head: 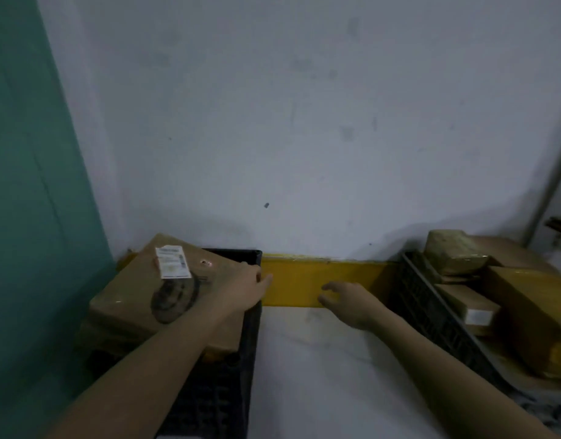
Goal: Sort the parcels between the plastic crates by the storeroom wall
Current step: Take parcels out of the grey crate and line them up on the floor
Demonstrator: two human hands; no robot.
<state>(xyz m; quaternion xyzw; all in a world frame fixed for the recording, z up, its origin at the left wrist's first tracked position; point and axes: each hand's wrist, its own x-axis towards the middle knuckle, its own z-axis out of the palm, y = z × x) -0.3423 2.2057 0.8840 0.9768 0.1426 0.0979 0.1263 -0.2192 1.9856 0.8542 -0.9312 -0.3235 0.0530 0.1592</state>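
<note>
A big brown parcel (165, 289) with a white label (173, 262) and a round dark picture on top lies tilted on top of the black crate on the left (241, 353), by the wall. The black crate on the right (431, 315) is tipped and holds several brown parcels (526, 299), with one wrapped in shiny plastic (453, 250) on top at the back.
</note>
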